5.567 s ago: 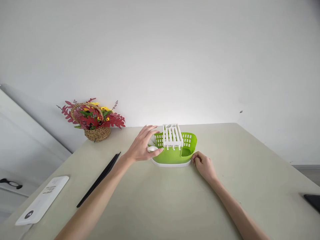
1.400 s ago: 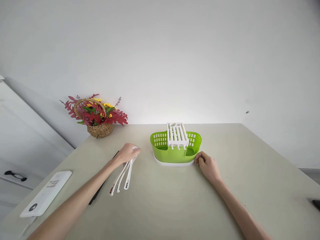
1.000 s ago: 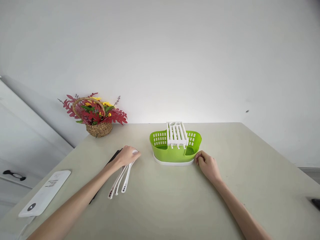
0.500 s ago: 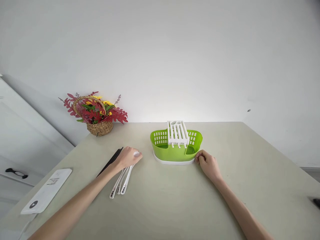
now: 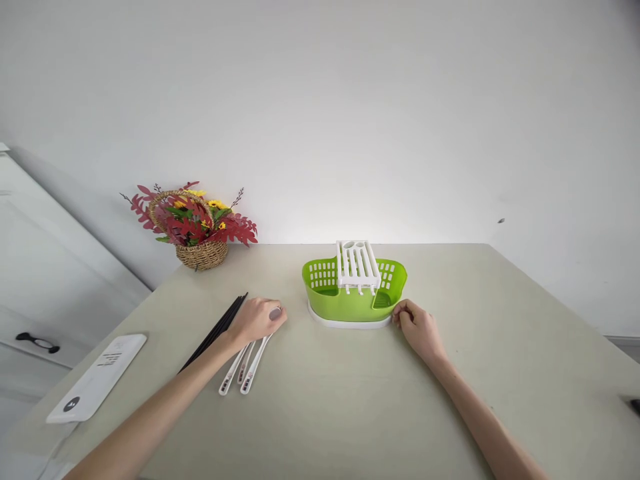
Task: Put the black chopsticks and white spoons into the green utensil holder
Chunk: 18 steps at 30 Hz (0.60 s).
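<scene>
Spoons [image 5: 256, 364] moved from basket [image 5: 330, 305] toward left edge of table [image 5: 340, 400], left hand [image 5: 257, 319] pinching bowl ends; probably setting-down, gentle release needed next.

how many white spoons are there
3: left spoon, middle spoon and right spoon, handles pointing toward the viewer from the left hand, which partly covers them and could hide more.

white spoons [image 5: 257, 363] | out of green basket [image 5: 340, 307] | now beside black chopsticks [image 5: 215, 332]
</scene>
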Tool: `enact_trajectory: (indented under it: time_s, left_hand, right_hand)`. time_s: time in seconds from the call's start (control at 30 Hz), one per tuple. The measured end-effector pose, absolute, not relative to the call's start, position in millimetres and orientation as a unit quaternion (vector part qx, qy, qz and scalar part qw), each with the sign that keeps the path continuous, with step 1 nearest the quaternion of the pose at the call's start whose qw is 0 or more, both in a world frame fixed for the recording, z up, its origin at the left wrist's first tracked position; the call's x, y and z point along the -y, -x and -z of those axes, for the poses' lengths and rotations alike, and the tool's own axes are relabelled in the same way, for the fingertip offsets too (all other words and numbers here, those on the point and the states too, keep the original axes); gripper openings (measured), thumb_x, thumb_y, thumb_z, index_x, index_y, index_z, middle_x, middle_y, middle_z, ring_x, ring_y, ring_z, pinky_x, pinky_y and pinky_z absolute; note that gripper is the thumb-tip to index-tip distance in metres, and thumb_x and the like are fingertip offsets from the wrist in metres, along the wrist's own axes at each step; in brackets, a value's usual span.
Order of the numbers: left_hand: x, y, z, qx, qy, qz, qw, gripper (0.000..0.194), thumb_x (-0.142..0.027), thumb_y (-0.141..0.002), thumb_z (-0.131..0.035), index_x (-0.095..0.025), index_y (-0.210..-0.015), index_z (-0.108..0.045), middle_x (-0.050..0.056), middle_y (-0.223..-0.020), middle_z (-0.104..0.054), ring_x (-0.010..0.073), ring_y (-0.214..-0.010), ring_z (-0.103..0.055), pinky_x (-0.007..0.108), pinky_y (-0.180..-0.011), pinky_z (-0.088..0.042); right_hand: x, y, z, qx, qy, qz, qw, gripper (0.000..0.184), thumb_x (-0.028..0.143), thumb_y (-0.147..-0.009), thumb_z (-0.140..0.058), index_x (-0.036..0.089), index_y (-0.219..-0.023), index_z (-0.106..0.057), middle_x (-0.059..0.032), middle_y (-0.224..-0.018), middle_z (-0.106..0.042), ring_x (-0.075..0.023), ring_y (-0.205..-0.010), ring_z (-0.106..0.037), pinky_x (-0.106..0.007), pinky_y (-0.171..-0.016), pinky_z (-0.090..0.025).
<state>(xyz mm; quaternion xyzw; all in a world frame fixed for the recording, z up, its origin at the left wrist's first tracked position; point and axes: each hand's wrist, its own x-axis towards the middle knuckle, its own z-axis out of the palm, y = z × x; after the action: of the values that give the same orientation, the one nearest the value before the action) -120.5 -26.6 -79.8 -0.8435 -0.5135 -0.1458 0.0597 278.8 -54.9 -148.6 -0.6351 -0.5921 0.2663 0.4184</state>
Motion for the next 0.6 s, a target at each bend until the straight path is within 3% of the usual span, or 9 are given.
enact_trajectory:
  time_s: [0.2, 0.6]
  left_hand:
    - [28.7, 115.8, 81.4, 0.497, 0.852, 0.139, 0.089, 0.025, -0.026, -0.091, -0.055, -0.021, -0.069, -0.066, 0.002, -0.07, -0.072, 0.0165, -0.064, -0.063, 0.028, -0.062, -0.036]
    - [28.2, 113.6, 79.4, 0.468, 0.864, 0.115, 0.147, 0.025, -0.024, -0.094, -0.054, -0.02, -0.073, -0.068, 0.004, -0.077, -0.072, 0.0194, -0.075, -0.068, 0.03, -0.064, -0.044]
  right_hand:
    - [55.6, -278.8, 149.0, 0.592, 0.635, -0.267, 0.419, 0.018, 0.024, -0.082, -0.04, 0.026, -0.081, -0.058, 0.0023, -0.072, -0.067, -0.0183, -0.068, -0.06, -0.029, -0.069, -0.042]
    - [54.4, -279.4, 149.9, 0.595, 0.63, -0.266, 0.422, 0.018, 0.025, -0.081, -0.041, 0.026, -0.08, -0.059, 0.0024, -0.072, -0.068, -0.0188, -0.067, -0.06, -0.029, -0.069, -0.043]
